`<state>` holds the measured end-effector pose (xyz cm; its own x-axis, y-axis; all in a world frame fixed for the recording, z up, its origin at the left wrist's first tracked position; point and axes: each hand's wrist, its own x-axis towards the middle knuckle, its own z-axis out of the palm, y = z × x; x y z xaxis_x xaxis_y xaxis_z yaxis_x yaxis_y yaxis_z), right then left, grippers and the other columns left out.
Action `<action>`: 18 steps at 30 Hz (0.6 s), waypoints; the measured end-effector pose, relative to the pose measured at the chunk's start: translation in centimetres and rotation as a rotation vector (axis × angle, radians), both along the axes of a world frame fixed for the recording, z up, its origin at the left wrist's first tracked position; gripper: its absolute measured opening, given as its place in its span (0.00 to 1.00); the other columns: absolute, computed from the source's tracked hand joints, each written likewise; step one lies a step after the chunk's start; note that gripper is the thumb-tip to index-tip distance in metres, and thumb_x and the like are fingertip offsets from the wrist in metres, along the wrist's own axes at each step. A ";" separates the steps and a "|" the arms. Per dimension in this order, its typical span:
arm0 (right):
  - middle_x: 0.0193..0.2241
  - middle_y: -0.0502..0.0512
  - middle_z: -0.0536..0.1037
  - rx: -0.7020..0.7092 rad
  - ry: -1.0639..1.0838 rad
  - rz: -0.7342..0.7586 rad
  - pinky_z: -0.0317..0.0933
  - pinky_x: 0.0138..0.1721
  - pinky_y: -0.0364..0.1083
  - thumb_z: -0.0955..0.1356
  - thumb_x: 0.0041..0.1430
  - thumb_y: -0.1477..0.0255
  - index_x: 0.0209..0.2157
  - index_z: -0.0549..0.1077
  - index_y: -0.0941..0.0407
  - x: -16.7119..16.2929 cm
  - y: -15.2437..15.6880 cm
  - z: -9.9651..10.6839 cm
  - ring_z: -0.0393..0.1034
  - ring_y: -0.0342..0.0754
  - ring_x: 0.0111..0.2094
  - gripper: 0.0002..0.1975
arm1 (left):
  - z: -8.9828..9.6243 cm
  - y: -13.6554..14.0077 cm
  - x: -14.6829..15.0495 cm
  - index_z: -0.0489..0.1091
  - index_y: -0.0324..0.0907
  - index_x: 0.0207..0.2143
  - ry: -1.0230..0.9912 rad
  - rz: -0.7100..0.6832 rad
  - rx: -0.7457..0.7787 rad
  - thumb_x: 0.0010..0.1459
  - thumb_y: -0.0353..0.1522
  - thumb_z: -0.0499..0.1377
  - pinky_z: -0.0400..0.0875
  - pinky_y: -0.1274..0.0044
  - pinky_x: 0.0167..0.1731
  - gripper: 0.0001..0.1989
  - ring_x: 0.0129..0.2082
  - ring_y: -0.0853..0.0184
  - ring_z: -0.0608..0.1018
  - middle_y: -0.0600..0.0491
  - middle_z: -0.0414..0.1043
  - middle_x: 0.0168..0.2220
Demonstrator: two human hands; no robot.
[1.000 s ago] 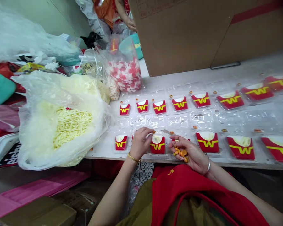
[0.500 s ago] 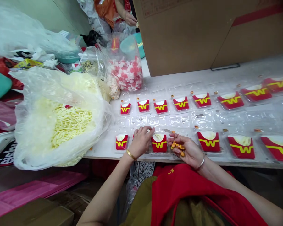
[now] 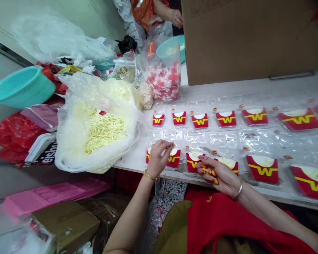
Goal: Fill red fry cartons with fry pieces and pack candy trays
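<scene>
My left hand [image 3: 159, 158] hovers at the upper edge of a red fries carton [image 3: 174, 159] in a clear blister tray. Its thumb and forefinger pinch a tiny piece that looks like a miniature burger, mostly hidden by the fingertips. My right hand [image 3: 222, 174], palm up, cups several orange-brown miniature burgers [image 3: 210, 173] and partly covers two neighbouring cartons. Beside it, a carton [image 3: 192, 163] with a yellow W has one tiny burger [image 3: 187, 146] at its tray's upper left corner. Another carton [image 3: 262, 169] lies to the right.
A second row of cartons [image 3: 225, 119] runs behind. An open plastic bag of pale yellow strips [image 3: 106, 130] stands on the left, a bag of red-and-white pieces [image 3: 164, 83] behind. A large cardboard box [image 3: 249, 42] borders the back; a co-worker's hand [image 3: 177, 18] shows beside it.
The view has swung left, so the table appears shifted right. My left hand has moved one carton leftward along the front row. My right hand has followed and still cups the miniature burgers.
</scene>
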<state>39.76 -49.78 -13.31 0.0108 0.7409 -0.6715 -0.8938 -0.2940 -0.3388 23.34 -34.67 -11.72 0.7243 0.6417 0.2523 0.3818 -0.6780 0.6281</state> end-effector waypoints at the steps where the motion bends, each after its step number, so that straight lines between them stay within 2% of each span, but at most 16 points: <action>1: 0.23 0.51 0.70 0.021 -0.014 0.015 0.45 0.10 0.32 0.66 0.55 0.74 0.33 0.63 0.56 -0.2 0.0 0.0 0.60 0.37 0.17 0.05 | -0.4 1.4 -0.8 0.71 0.43 0.40 0.042 0.058 0.049 0.61 0.34 0.53 0.61 0.72 0.42 0.09 0.40 0.66 0.71 0.50 0.71 0.37; 4: 0.21 0.48 0.68 0.072 -0.078 0.077 0.43 0.09 0.33 0.68 0.55 0.68 0.32 0.64 0.56 -0.9 0.1 0.0 0.55 0.35 0.14 0.08 | -1.9 4.6 -2.2 0.72 0.43 0.38 0.229 0.104 0.186 0.61 0.34 0.53 0.58 0.71 0.41 0.10 0.39 0.65 0.71 0.51 0.72 0.35; 7: 0.20 0.46 0.65 0.099 -0.123 0.146 0.43 0.09 0.34 0.68 0.54 0.62 0.33 0.67 0.56 -1.4 0.2 0.1 0.52 0.35 0.14 0.12 | -3.2 5.8 -2.2 0.73 0.45 0.38 0.380 0.023 0.283 0.61 0.34 0.53 0.56 0.70 0.40 0.10 0.39 0.65 0.70 0.51 0.71 0.36; 12: 0.20 0.46 0.65 0.138 -0.129 0.185 0.43 0.10 0.34 0.67 0.56 0.59 0.39 0.68 0.55 -1.9 0.4 -0.1 0.52 0.35 0.14 0.15 | -4.2 5.6 -1.6 0.72 0.46 0.41 0.515 -0.096 0.385 0.61 0.32 0.52 0.55 0.68 0.39 0.10 0.39 0.62 0.68 0.49 0.70 0.36; 15: 0.20 0.46 0.67 0.155 -0.137 0.184 0.43 0.10 0.34 0.65 0.57 0.57 0.43 0.66 0.53 -2.2 0.6 -0.1 0.53 0.36 0.14 0.17 | -3.9 5.4 -1.6 0.70 0.47 0.44 0.562 -0.087 0.377 0.59 0.29 0.52 0.56 0.67 0.39 0.13 0.41 0.60 0.67 0.47 0.69 0.38; 18: 0.19 0.46 0.68 0.171 -0.153 0.214 0.43 0.10 0.35 0.64 0.57 0.55 0.41 0.67 0.53 -2.6 0.9 0.0 0.52 0.36 0.12 0.18 | -3.0 4.3 -1.5 0.67 0.46 0.49 0.559 -0.040 0.315 0.58 0.27 0.52 0.57 0.65 0.41 0.17 0.43 0.58 0.67 0.45 0.68 0.42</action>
<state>37.21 -48.88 -13.35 -0.0664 0.8393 -0.5396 -0.7521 -0.3975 -0.5257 21.80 -30.37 -14.68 0.8230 0.5681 0.0018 0.5644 -0.8181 0.1104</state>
